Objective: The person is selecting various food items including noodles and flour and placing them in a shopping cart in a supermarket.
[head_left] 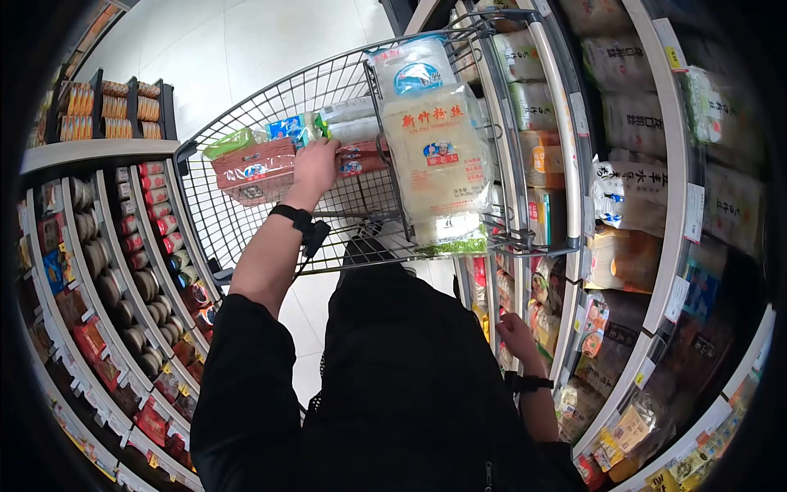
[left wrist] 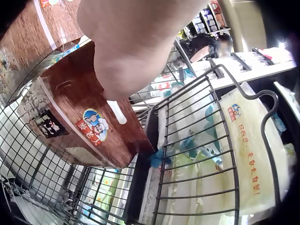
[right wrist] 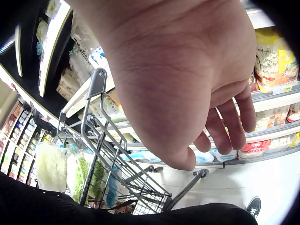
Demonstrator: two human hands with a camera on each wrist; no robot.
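Note:
My left hand [head_left: 316,164] reaches into the wire shopping cart [head_left: 246,107] and holds a red-brown package [head_left: 254,172] by its right end. In the left wrist view the left hand [left wrist: 131,42] sits right above that brown package [left wrist: 79,122], which is tilted over the cart's wire [left wrist: 197,154]; the fingers are hidden there. My right hand [head_left: 518,336] hangs low beside the right shelves and holds nothing. In the right wrist view the right hand [right wrist: 187,79] shows loosely curled, relaxed fingers.
Large white noodle bags [head_left: 434,156] stand in the cart's fold-out seat, with green and blue packs [head_left: 287,129] further in. Stocked shelves [head_left: 631,189] run close on the right, shelves of cans [head_left: 123,271] on the left. White floor [head_left: 221,41] lies ahead.

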